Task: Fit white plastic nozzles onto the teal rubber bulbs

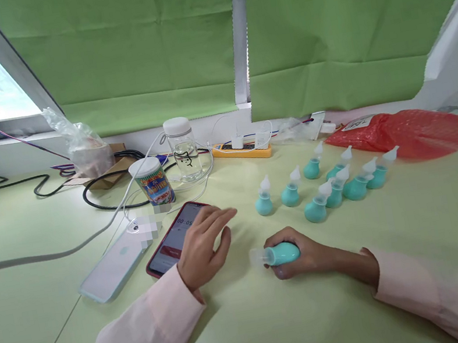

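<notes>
My right hand (298, 251) grips a teal squeeze bulb (285, 252) with a clear nozzle, lying sideways and pointing left. It looks like a nasal aspirator; the nozzle end is blurred. My left hand (206, 243) holds nothing, its fingers stretched out and apart, above the right edge of a red-cased phone (171, 236) with a timer on its screen. Beyond my right hand stand several like aspirators with pale tips. One aspirator (263, 204) is at the left of that group, and another aspirator (315, 209) is nearest my right hand.
A white phone (116, 261) lies left of the red-cased one. Behind them are a printed canister (154, 184), a clear jar (185, 154) with a white lid, and a yellow power strip (243, 151). Cables cross the table's left side. A red plastic bag (404, 134) lies at back right.
</notes>
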`<state>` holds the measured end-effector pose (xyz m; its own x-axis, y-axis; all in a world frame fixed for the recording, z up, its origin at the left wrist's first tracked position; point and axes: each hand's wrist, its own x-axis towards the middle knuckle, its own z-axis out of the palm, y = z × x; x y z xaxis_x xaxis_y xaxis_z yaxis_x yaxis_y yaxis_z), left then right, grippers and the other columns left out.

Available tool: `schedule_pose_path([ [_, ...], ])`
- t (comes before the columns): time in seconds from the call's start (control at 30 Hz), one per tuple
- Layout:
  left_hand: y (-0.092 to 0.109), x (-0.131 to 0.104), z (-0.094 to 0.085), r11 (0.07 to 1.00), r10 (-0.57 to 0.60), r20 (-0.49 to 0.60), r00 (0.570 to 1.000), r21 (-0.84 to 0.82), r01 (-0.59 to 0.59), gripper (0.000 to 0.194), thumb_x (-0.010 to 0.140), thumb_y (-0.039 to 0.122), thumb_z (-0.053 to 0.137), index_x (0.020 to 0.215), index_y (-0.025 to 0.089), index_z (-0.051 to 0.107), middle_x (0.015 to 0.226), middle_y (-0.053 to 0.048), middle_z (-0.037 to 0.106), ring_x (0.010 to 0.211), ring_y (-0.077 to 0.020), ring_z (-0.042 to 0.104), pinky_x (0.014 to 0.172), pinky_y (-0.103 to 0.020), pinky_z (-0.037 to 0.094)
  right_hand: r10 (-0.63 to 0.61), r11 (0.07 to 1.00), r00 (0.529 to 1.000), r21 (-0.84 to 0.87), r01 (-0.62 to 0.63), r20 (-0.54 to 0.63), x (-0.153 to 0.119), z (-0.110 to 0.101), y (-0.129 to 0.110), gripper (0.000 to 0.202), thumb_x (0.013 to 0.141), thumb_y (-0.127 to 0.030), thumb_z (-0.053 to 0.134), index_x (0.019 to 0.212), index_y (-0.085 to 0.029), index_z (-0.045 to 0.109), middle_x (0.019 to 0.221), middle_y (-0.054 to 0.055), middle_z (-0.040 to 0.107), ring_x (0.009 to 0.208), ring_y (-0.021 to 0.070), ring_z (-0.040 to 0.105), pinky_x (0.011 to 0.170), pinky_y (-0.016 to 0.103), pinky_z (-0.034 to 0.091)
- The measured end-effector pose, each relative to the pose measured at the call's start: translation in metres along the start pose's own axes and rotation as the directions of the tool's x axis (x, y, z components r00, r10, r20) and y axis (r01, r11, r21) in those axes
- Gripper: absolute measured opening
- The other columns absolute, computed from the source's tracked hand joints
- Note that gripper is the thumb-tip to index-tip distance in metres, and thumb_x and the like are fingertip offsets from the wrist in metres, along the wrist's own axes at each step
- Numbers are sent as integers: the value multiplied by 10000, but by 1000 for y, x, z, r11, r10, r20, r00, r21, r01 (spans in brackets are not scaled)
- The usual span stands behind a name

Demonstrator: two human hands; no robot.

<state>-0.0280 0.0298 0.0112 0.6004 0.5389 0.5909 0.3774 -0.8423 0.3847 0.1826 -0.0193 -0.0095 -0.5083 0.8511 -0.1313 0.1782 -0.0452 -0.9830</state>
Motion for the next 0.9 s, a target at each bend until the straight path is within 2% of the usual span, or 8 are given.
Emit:
schedule_pose_path([
  [0.1,-9,2,6,881,-2,125,992,470,-58,467,772,-2,363,1190,174,474,1299,-91,427,1204,-319,303,958,-591,205,-27,996,1000,83,27,-4,1,-2,1,163,597,-242,663,692,-129,594,574,-25,514,477,74,456,428,185,368],
  [0.17,-12,0,14,773,-49,195,980,629,-86,524,749,-53,342,1210,171,452,1349,-87,353,1237,-336,251,949,-652,118,-33,993,999,115,33,-9,1,-2,0,165,586,-236,665,684,-125,594,571,-23,512,476,74,452,429,187,364],
  [0.3,-15,-7,27,694,-99,234,967,713,-102,481,760,-48,337,1174,142,491,1301,-126,414,1231,-323,280,950,-649,102,-29,993,999,110,31,-18,1,0,-2,161,566,-225,668,674,-123,604,554,-24,511,480,76,449,436,190,351],
  [0.57,-9,-3,25,650,-107,252,962,749,-124,358,744,-79,322,797,89,634,879,-175,617,994,-283,495,793,-428,358,-41,992,998,118,45,-37,1,2,2,242,582,-324,666,690,-122,590,527,-28,490,450,77,428,425,202,332],
  [0.67,-2,-2,18,821,-106,137,985,571,9,310,784,-15,354,825,138,621,824,-124,631,923,-261,527,789,-432,323,-134,991,982,-1,135,-132,0,3,3,241,640,-352,619,722,-131,569,562,-18,487,497,92,432,456,213,335],
  [0.77,6,-2,13,972,-216,-52,975,83,220,105,788,200,515,822,189,614,767,-51,641,786,-205,560,796,-375,336,-286,932,933,-288,219,-218,-2,5,3,163,702,-309,567,693,-150,533,582,-25,453,529,91,400,497,217,327],
  [0.83,11,-2,11,884,-377,-48,925,-316,344,107,726,279,600,777,186,616,743,-34,638,717,-178,565,721,-307,391,-364,865,904,-442,239,-223,-4,7,4,126,737,-285,527,717,-161,520,586,-27,454,532,94,399,515,222,333],
  [0.9,13,-1,11,677,-501,80,862,-584,448,143,685,291,642,749,166,618,729,-36,635,686,-166,568,634,-261,417,-429,792,881,-551,261,-200,-6,9,4,96,749,-260,506,778,-170,521,618,-16,493,555,106,432,550,232,355],
])
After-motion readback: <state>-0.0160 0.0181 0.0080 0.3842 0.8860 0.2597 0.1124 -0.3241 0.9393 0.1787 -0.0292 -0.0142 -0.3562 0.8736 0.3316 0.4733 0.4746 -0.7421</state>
